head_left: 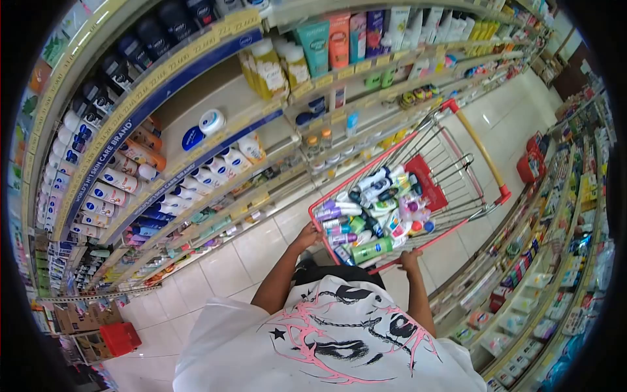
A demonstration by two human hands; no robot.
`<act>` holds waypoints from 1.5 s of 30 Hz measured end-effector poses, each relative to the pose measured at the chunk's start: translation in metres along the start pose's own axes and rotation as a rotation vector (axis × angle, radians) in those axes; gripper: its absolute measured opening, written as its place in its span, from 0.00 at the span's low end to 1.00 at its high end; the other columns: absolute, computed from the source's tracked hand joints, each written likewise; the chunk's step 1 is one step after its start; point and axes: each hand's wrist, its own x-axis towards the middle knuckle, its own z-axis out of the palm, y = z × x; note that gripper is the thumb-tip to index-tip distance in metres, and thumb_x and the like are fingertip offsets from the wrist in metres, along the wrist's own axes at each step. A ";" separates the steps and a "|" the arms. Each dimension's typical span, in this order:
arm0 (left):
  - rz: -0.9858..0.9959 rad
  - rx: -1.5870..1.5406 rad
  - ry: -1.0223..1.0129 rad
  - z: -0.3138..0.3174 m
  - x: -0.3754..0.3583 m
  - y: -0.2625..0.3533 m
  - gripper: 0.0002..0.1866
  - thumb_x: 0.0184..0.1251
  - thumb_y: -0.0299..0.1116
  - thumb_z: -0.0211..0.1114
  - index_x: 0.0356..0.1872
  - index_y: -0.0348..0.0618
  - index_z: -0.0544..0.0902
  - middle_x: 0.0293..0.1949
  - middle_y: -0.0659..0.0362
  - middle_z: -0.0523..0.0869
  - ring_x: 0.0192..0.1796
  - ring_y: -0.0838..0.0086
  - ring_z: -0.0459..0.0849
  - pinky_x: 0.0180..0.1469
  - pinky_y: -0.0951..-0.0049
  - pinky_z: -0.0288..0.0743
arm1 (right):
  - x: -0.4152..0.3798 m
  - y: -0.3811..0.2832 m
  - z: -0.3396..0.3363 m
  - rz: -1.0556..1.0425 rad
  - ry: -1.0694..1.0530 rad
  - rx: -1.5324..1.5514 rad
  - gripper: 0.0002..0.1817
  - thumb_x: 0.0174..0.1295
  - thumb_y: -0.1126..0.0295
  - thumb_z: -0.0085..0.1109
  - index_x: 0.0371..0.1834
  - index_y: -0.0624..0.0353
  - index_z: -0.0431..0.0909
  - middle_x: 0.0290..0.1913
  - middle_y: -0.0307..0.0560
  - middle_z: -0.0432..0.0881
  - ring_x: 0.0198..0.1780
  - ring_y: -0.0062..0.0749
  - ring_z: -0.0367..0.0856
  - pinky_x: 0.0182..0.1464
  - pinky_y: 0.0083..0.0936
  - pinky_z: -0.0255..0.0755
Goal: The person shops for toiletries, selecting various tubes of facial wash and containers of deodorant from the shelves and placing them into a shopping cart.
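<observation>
A wire shopping cart [462, 171] with a red rim stands in front of me, its yellow handle bar [482, 149] at the far end. My left hand [308, 236] is closed on the near left corner of the red rim. At the near right part of the rim, my right hand [410, 259] is closed too; its fingers are partly hidden. Inside the cart lies a heap of bottles and tubes in many colours, among them a green bottle [372, 250] and several purple-capped ones near my left hand. A red panel [426, 180] is fixed at the cart's far side.
Shelves of white lotion bottles [106, 193], tubes [339, 42] and yellow bottles [266, 68] curve along the left. More packed shelves [522, 304] line the right. Red baskets [532, 163] sit at the far right, and a red container [120, 338] at lower left. The floor is tiled [219, 266].
</observation>
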 end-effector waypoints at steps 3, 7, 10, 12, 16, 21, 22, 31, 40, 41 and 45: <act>-0.036 -0.013 0.040 0.015 0.011 0.007 0.32 0.59 0.42 0.70 0.63 0.50 0.66 0.52 0.59 0.82 0.50 0.70 0.81 0.46 0.59 0.78 | -0.050 -0.072 -0.029 0.099 -0.314 -0.125 0.39 0.66 0.62 0.49 0.74 0.54 0.38 0.53 0.54 0.77 0.51 0.47 0.81 0.41 0.48 0.80; -0.018 -0.116 0.207 0.044 0.024 0.013 0.30 0.59 0.39 0.70 0.61 0.50 0.67 0.50 0.59 0.82 0.50 0.69 0.81 0.46 0.58 0.77 | -0.044 -0.103 -0.063 0.030 -0.513 -0.247 0.33 0.69 0.48 0.47 0.70 0.55 0.58 0.53 0.54 0.78 0.51 0.47 0.81 0.48 0.45 0.77; 0.016 -0.086 0.318 0.065 0.026 0.016 0.25 0.62 0.35 0.67 0.58 0.46 0.68 0.48 0.58 0.82 0.50 0.68 0.81 0.45 0.59 0.78 | -0.030 -0.112 -0.077 0.060 -0.625 -0.452 0.34 0.69 0.42 0.44 0.68 0.57 0.63 0.58 0.55 0.75 0.51 0.46 0.80 0.53 0.43 0.73; 0.106 -0.152 0.423 0.080 0.034 0.007 0.23 0.62 0.33 0.65 0.57 0.44 0.70 0.48 0.57 0.82 0.50 0.68 0.81 0.46 0.61 0.78 | -0.030 -0.126 -0.080 0.056 -0.589 -0.613 0.37 0.69 0.39 0.41 0.68 0.59 0.64 0.58 0.59 0.76 0.52 0.44 0.79 0.55 0.40 0.71; 0.385 0.080 0.760 0.111 0.066 -0.046 0.23 0.63 0.30 0.63 0.60 0.41 0.71 0.47 0.47 0.81 0.50 0.59 0.81 0.53 0.62 0.75 | -0.033 -0.163 -0.101 -0.056 -0.489 -0.959 0.34 0.68 0.43 0.47 0.64 0.61 0.70 0.46 0.58 0.83 0.39 0.40 0.84 0.44 0.36 0.77; 0.275 0.011 0.788 0.141 0.039 -0.091 0.29 0.61 0.39 0.67 0.62 0.41 0.73 0.45 0.41 0.82 0.54 0.52 0.79 0.60 0.57 0.70 | -0.048 -0.235 -0.086 -0.591 -0.663 -0.912 0.20 0.65 0.54 0.59 0.38 0.64 0.81 0.34 0.48 0.86 0.30 0.30 0.84 0.34 0.27 0.75; 0.184 0.038 0.750 0.143 0.029 -0.093 0.29 0.61 0.42 0.68 0.61 0.40 0.74 0.46 0.41 0.83 0.51 0.52 0.81 0.56 0.58 0.74 | -0.034 -0.232 -0.070 -0.768 -0.661 -0.814 0.19 0.63 0.56 0.61 0.40 0.64 0.80 0.34 0.48 0.85 0.32 0.31 0.84 0.36 0.27 0.75; -0.405 -0.310 0.636 0.163 -0.086 -0.150 0.28 0.59 0.49 0.67 0.54 0.38 0.80 0.38 0.51 0.86 0.32 0.63 0.86 0.34 0.60 0.82 | 0.075 -0.084 0.025 -0.882 -0.723 -1.263 0.45 0.39 0.45 0.74 0.60 0.60 0.71 0.63 0.64 0.66 0.64 0.62 0.68 0.61 0.44 0.70; -0.231 -0.046 0.741 0.218 -0.144 -0.236 0.19 0.60 0.44 0.63 0.46 0.42 0.83 0.32 0.55 0.84 0.28 0.66 0.82 0.29 0.61 0.77 | 0.079 -0.131 -0.004 -0.962 -0.611 -1.580 0.40 0.40 0.45 0.73 0.54 0.56 0.74 0.56 0.61 0.74 0.59 0.57 0.74 0.56 0.49 0.72; -0.310 -0.097 0.743 0.225 -0.146 -0.233 0.18 0.60 0.44 0.63 0.45 0.42 0.83 0.30 0.56 0.84 0.26 0.68 0.81 0.27 0.62 0.76 | 0.094 -0.122 -0.003 -1.014 -0.619 -1.570 0.40 0.39 0.46 0.73 0.54 0.58 0.74 0.52 0.61 0.78 0.56 0.54 0.77 0.55 0.47 0.73; -0.296 -0.082 0.806 0.230 -0.138 -0.238 0.17 0.58 0.42 0.60 0.38 0.38 0.85 0.25 0.54 0.84 0.19 0.69 0.77 0.19 0.69 0.68 | 0.096 -0.131 -0.002 -0.613 -0.661 -1.592 0.39 0.35 0.42 0.72 0.47 0.62 0.82 0.46 0.64 0.84 0.48 0.51 0.84 0.51 0.38 0.77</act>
